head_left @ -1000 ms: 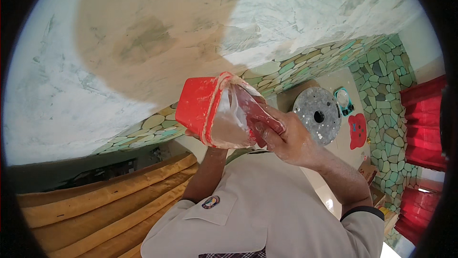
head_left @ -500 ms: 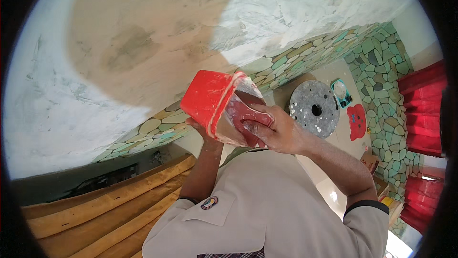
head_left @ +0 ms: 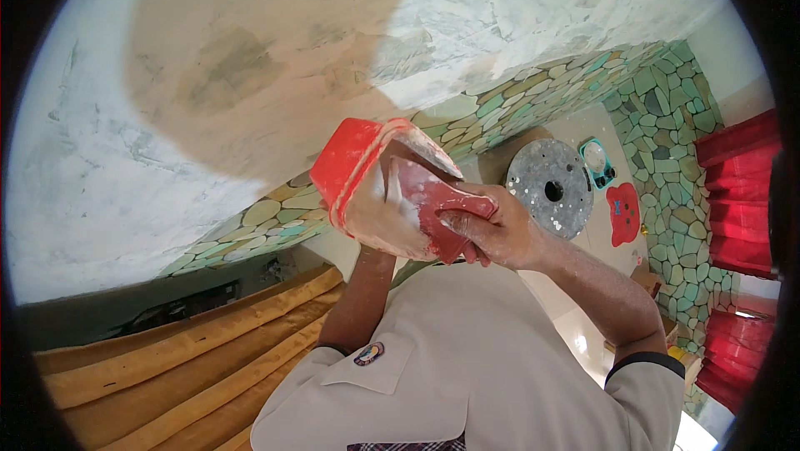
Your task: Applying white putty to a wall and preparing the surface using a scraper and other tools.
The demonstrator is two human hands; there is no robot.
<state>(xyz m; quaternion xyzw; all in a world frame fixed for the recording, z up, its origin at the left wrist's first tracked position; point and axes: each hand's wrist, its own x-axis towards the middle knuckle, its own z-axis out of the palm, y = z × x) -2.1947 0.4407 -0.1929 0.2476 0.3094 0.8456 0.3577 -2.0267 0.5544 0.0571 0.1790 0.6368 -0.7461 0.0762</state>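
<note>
A red plastic tub (head_left: 340,163), crusted with pale putty, is tilted so that its opening faces right. From beneath, my left hand (head_left: 375,256) supports it; the tub hides most of that hand, and only the wrist and forearm show well. My right hand (head_left: 507,230) is closed around the handle of a dark red putty scraper (head_left: 421,191). The scraper's wide blade reaches into the tub's mouth and bears whitish putty. Pale dust coats my right hand and forearm.
A white-patched plastered wall (head_left: 500,1) rises ahead, above a band of green stone cladding (head_left: 533,88). A round grey metal disc (head_left: 542,176) and a red bear-shaped mat (head_left: 623,213) lie at right. Brown cushioned furniture (head_left: 192,351) stands at lower left; red curtains (head_left: 737,192) hang far right.
The tub has turned, showing more of its inside. The scraper and my right hand have shifted slightly right, and more of the blade shows. My left fingers are now more hidden.
</note>
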